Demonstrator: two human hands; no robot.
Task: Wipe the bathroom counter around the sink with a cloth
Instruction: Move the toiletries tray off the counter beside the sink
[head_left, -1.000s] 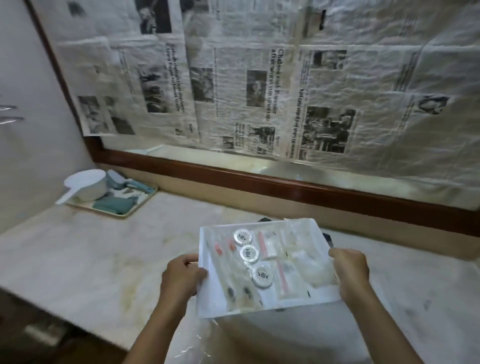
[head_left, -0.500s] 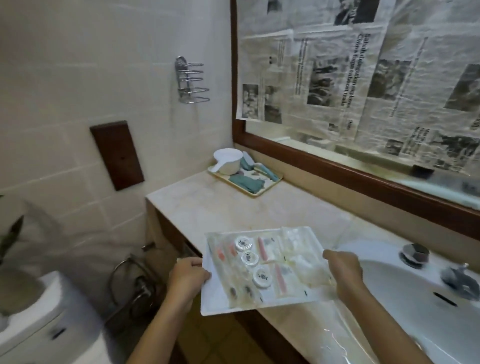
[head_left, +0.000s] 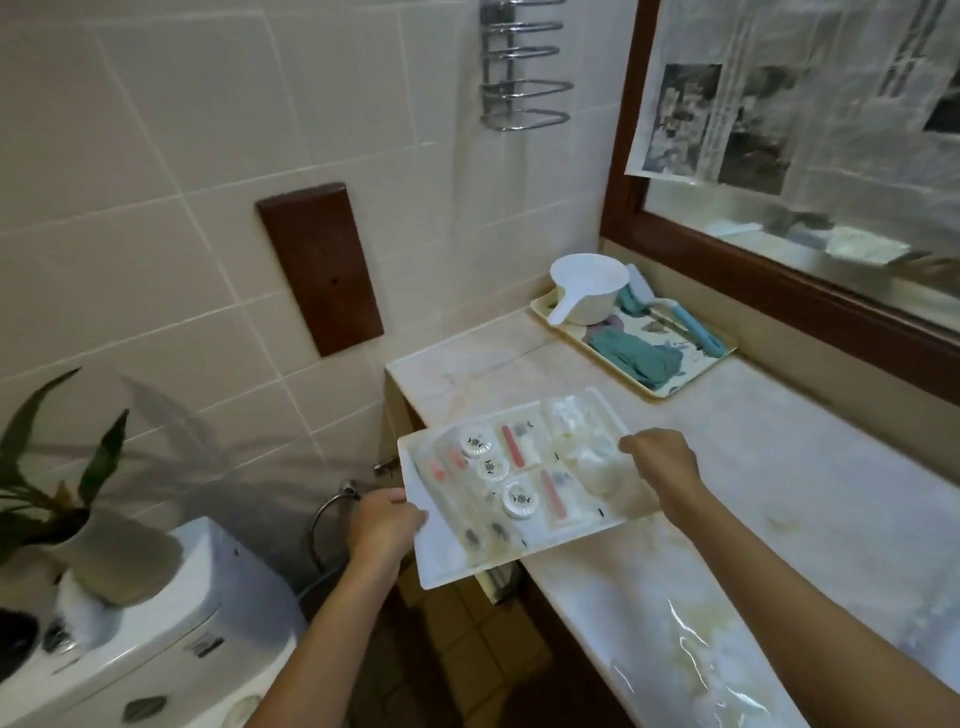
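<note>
Tray (head_left: 442, 552) moved left off counter (head_left: 779, 467); left hand (head_left: 382, 525), right hand (head_left: 660, 460) grips clamped on it.

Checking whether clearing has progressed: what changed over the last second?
The white toiletry tray was carried left along the counter to its left end, overhanging the floor. The left hand and right hand still grip its edges; the yellow tray with the teal cloth stays in the corner.
</note>
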